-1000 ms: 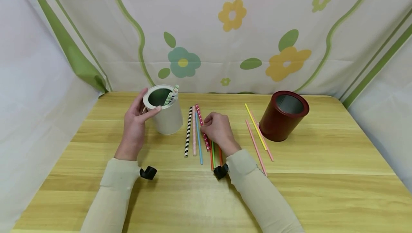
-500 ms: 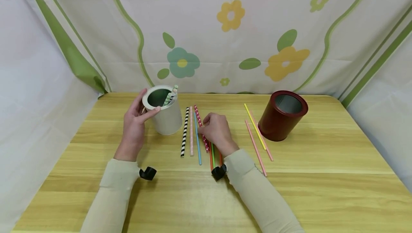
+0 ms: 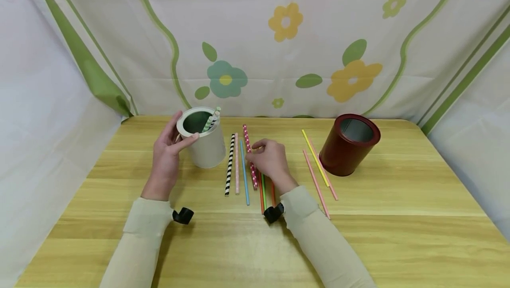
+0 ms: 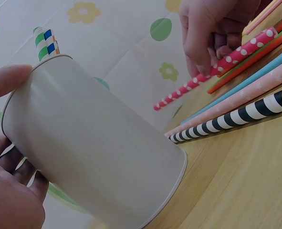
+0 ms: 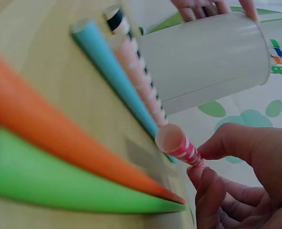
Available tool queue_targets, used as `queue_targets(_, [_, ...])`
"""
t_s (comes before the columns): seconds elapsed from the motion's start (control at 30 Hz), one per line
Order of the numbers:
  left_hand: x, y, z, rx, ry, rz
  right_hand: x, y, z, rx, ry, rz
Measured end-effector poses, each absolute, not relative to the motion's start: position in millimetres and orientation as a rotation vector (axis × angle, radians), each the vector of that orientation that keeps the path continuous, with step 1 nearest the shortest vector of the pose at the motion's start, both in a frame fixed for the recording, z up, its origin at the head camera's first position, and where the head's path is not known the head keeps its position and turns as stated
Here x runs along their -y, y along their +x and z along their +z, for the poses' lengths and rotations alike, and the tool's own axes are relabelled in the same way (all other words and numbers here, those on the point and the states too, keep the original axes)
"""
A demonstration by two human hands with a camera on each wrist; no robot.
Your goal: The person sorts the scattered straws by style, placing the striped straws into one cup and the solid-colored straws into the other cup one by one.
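Observation:
On the left, a white can point(image 3: 208, 148) stands with several patterned paper straws point(image 3: 213, 117) leaning inside its rim. My left hand point(image 3: 166, 157) holds the can around its side, thumb near the top. My right hand point(image 3: 272, 159) pinches a pink straw with white dots point(image 4: 191, 86) between thumb and fingers. The right wrist view shows this straw held above the wooden surface. Left of it lie a black-and-white striped straw point(image 3: 229, 164), a pale pink starred straw point(image 3: 237, 164) and a blue straw point(image 3: 245, 175). Orange and green straws point(image 5: 74, 181) lie partly under my right hand.
A dark red can point(image 3: 348, 148) stands at the right. Beside it lie a yellow straw point(image 3: 315, 157) and two plain pink straws point(image 3: 316, 184). A flower-patterned cloth point(image 3: 255, 44) hangs behind the wooden table point(image 3: 223, 248).
My right hand has taken the dotted straw off the table, and the straw's far end has shifted away from the blue one. The left hand stays on the white can.

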State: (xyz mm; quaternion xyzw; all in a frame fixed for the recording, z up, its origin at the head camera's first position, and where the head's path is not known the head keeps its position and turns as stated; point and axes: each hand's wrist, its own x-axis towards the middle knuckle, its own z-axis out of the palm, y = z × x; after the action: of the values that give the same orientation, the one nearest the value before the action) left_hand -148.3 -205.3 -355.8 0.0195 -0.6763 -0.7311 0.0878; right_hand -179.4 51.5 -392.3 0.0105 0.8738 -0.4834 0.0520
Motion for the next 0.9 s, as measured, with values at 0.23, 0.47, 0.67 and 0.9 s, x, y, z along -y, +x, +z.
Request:
queue_targets(0.23, [205.0,-149.3,-356.4,2.018,0.045,-2.171,-56.6,-181.1,-390.9,-2.502,0.097,-1.689])
queue_targets(0.47, [205.5,-147.8,-356.2,2.030,0.056,-2.169,-58.2,-183.6,-389.6,-2.323,0.101,-1.825])
queue_targets(0.67, [205.5,-147.5,-355.7,2.029,0.059,-2.169,-58.8,-184.2,-388.4,-2.253,0.075,-1.860])
queue_targets(0.9, [205.0,-147.7,-355.2,2.024,0.059,-2.171,-61.4,-186.4,-390.2,-2.186,0.089,-1.907])
